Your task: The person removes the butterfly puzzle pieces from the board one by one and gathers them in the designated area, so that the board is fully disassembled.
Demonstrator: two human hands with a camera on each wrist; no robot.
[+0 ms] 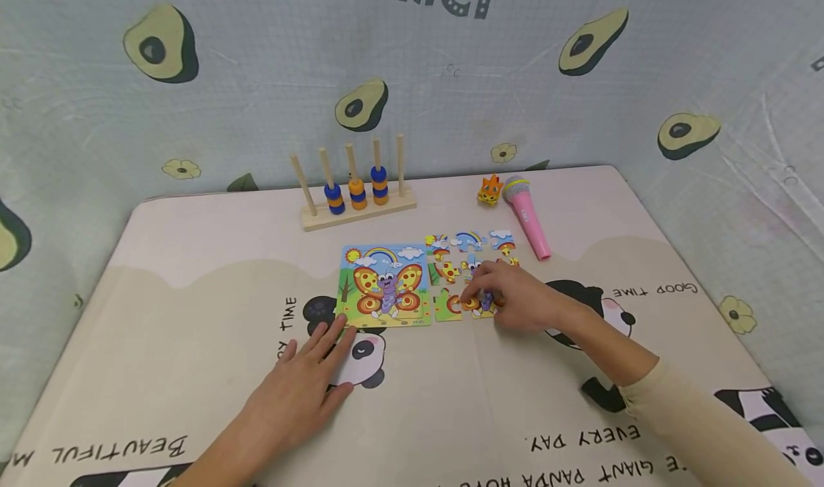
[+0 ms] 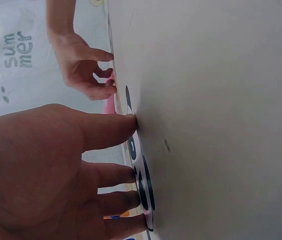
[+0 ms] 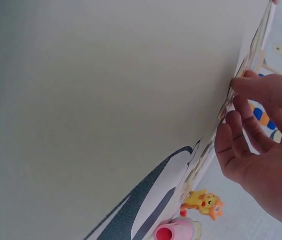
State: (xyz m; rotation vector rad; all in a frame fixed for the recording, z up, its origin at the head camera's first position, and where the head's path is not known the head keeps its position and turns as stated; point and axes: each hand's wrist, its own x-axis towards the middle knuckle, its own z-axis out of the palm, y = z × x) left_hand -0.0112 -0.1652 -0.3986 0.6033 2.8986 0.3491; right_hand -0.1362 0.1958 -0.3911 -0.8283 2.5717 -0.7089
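Observation:
A square picture board (image 1: 384,287) with a smiling butterfly lies on the table in the head view. My left hand (image 1: 309,380) lies flat with spread fingers, its fingertips right at the board's lower left edge. To the right of the board are several jigsaw puzzle pieces (image 1: 445,271) of the same picture, laid in rows with small gaps. My right hand (image 1: 518,294) bends over the lower rows, thumb and fingers around the bottom middle puzzle piece (image 1: 486,305). This hand covers part of the pieces on the right. Its thumb and fingers reach down to the table in the right wrist view.
Behind the board stands a wooden peg rack (image 1: 360,215) with blue and orange rings. A small orange toy figure (image 1: 489,190) and a pink toy microphone (image 1: 528,219) lie beyond the pieces. The table (image 1: 193,344) has a printed panda cloth and ends at a draped wall.

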